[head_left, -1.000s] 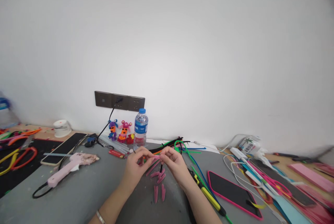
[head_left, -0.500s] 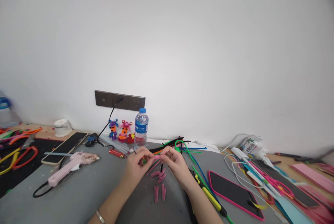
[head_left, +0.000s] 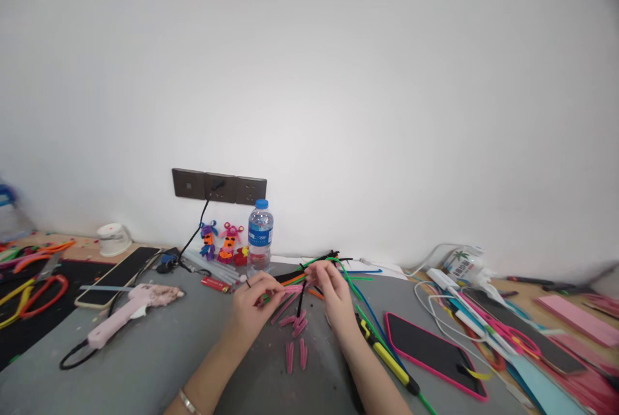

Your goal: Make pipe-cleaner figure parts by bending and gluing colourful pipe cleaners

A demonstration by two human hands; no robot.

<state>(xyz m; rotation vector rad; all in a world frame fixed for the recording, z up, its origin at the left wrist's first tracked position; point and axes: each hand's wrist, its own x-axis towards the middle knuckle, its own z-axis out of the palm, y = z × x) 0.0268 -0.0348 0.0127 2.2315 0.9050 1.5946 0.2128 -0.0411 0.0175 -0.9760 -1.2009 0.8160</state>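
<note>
Here the left hand pinches a short pink pipe-cleaner piece between thumb and forefinger, holding it just above the grey mat. The piece lies with its long axis running left to right, its free end pointing toward the right hand. That hand sits just to the right and slightly farther away, fingers curled and thumb and forefinger pressed together on a thin black stem that runs down from the fingertips toward the mat. The pink piece meets the stem near its top, between the two hands. Below them, more folded pink pieces lie on the mat on the near side. A yellow-handled cutter rests just right of the right wrist.
</note>
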